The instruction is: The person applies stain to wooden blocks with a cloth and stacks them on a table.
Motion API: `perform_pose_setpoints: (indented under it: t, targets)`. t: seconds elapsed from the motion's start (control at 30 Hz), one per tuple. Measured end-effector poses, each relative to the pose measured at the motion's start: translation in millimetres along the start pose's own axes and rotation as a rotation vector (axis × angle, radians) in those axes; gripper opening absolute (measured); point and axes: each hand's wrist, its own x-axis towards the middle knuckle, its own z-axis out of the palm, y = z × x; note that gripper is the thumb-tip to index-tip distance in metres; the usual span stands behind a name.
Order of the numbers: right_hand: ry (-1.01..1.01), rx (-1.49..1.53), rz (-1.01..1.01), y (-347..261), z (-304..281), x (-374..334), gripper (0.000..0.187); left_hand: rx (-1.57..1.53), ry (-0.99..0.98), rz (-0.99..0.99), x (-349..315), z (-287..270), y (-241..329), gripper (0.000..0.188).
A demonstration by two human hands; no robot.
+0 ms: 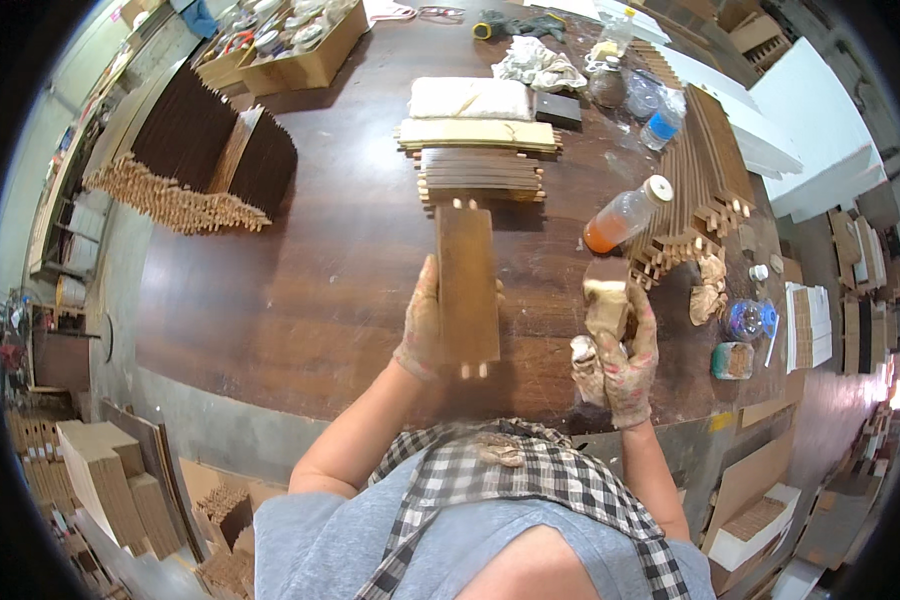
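My left hand (422, 322), in a stained work glove, is closed round a brown wooden board (467, 285) with pale dowels sticking out of both ends. The board stands lengthwise above the table. Off to its right, my gloved right hand (632, 355) grips a crumpled, stained rag (604, 308); a brown patch shows at the rag's top. Rag and board are apart. Beyond the board lies a stack of similar doweled boards (480, 172), with a paler yellowish stack (478, 135) behind it. A bottle of orange liquid (618, 217) stands just past my right hand.
Large piles of doweled boards stand at the left (180, 160) and right (705, 170) of the brown table (270, 330). Far back are a cardboard box of supplies (305, 55) and white rags (538, 65). Plastic bottles (750, 320) and a jar (732, 361) line the right edge.
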Motion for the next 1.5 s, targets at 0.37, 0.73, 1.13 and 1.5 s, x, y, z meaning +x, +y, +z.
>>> perform_pose_setpoints:
  t: [0.37,0.73,1.13,1.5]
  targets:
    - [-0.06,-0.497,-0.654,9.5,87.6,75.8,0.072,0.109,0.063,-0.285,-4.5,12.3,-34.1,0.053]
    - [-0.146,-0.474,-0.577,10.8,85.1,63.9,0.077,0.241,-0.159,-0.005,7.5,26.6,-35.6,0.051]
    - [-0.025,0.414,0.066,-13.8,48.5,22.6,0.07,-0.001,0.168,0.075,19.1,6.6,26.6,0.073]
    - [-0.101,0.059,-0.011,9.9,15.0,-7.1,0.068,-0.046,0.147,0.068,0.9,2.8,14.7,0.047]
